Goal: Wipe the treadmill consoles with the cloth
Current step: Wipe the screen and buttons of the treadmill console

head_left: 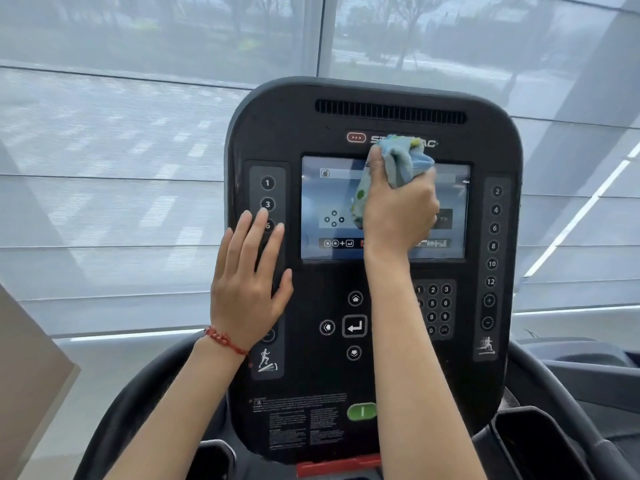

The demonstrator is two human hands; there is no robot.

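Person: two bare forearms, no sleeves. Left wrist: red bead bracelet [225, 340] on red cord. Right wrist: nothing worn.

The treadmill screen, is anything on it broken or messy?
Nothing looks broken. The screen is lit and uncracked where visible; the right hand presses a bunched cloth on it, hiding part. The left hand rests flat over the left buttons.

Big windows [138, 150] w/ sheer blinds
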